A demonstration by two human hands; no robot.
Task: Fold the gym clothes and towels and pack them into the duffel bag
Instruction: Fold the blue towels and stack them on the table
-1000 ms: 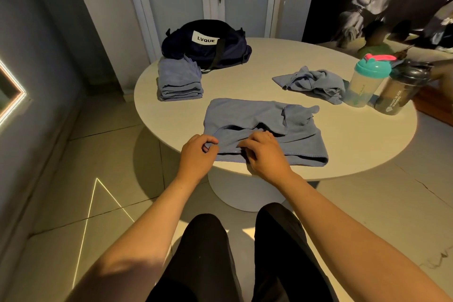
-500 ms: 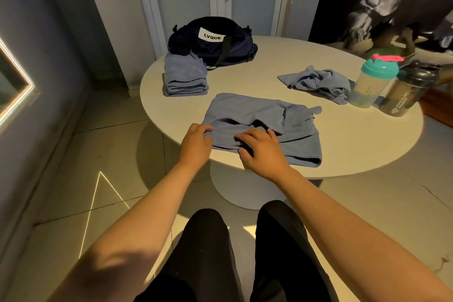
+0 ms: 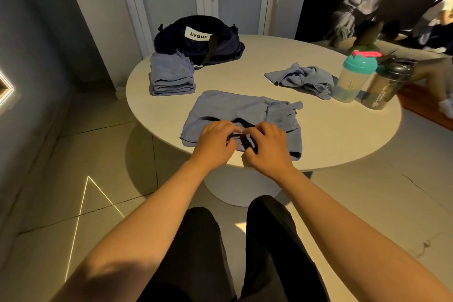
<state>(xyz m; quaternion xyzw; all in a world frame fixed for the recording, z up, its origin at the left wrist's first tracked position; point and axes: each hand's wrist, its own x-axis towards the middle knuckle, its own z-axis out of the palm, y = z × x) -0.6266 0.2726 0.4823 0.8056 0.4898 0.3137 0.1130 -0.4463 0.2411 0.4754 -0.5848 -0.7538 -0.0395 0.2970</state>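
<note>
Here, towel (image 3: 232,108) on round table (image 3: 331,135), tiled floor (image 3: 98,144).

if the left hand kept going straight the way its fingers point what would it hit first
Most likely the right hand: the left hand points rightward along the near edge of the blue garment, and their fingertips almost meet, though depth is unclear.

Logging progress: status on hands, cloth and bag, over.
Left hand and right hand pinching blue cloth, near edge. Duffel bag far side, folded stack beside it. Shaker bottles off right.
</note>
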